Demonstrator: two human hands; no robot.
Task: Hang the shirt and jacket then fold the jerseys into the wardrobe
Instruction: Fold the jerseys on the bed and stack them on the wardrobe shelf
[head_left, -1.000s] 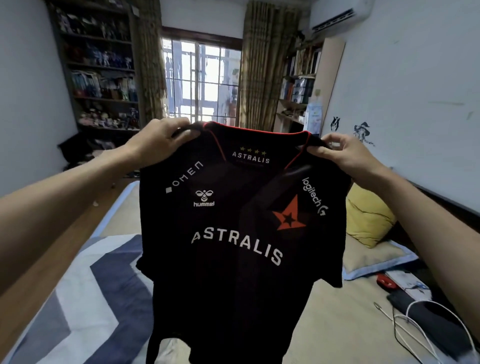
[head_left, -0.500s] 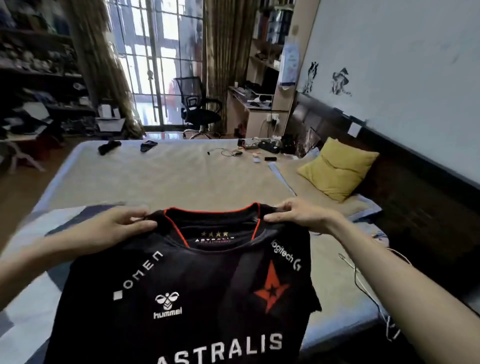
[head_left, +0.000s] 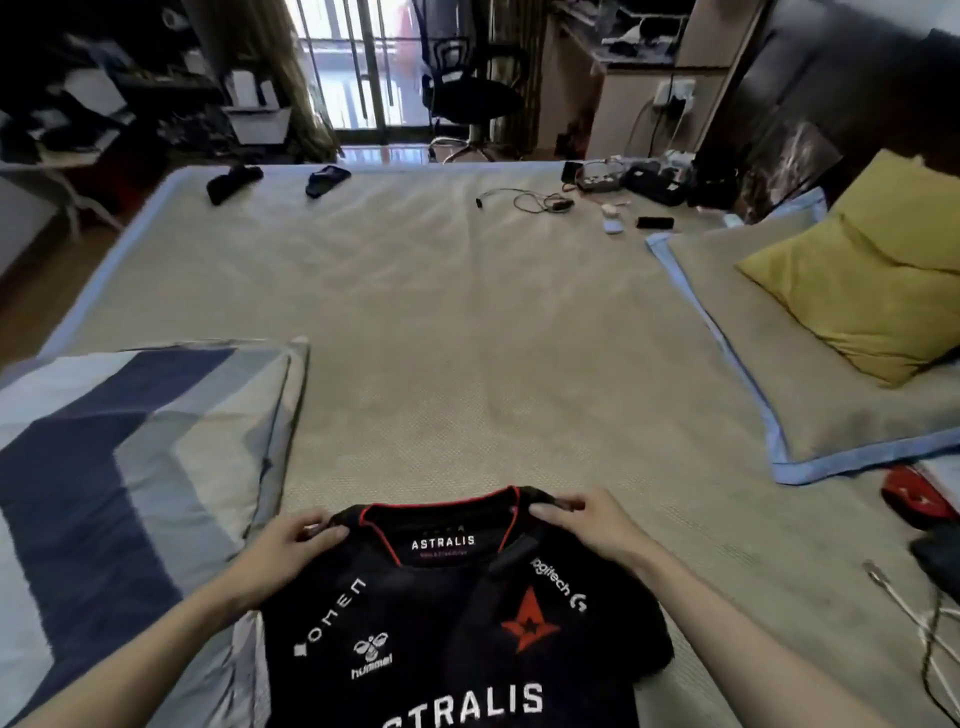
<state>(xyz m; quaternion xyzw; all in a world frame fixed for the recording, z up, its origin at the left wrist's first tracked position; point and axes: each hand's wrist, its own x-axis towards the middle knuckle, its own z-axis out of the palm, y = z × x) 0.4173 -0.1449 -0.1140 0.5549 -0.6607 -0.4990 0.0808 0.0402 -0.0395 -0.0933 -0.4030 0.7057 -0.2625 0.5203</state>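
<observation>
A black jersey (head_left: 447, 634) with red collar trim, white "ASTRALIS" lettering and a red star logo lies front-up at the near edge of the bed (head_left: 467, 322). My left hand (head_left: 291, 545) pinches its left shoulder beside the collar. My right hand (head_left: 587, 525) pinches the right shoulder. The jersey's lower part runs out of view at the bottom. No wardrobe, shirt or jacket shows.
A blue-and-white striped quilt (head_left: 119, 478) lies left of the jersey. A yellow pillow (head_left: 862, 280) rests on a beige pillow (head_left: 810, 395) at right. Cables and small devices (head_left: 597, 197) sit at the far right corner, two dark items (head_left: 234, 182) at the far left. White cables (head_left: 924, 623) lie near right.
The jersey has come down from being held up in the air to lying on the bed. Both hands kept their grip on its shoulders, and my view tipped downward.
</observation>
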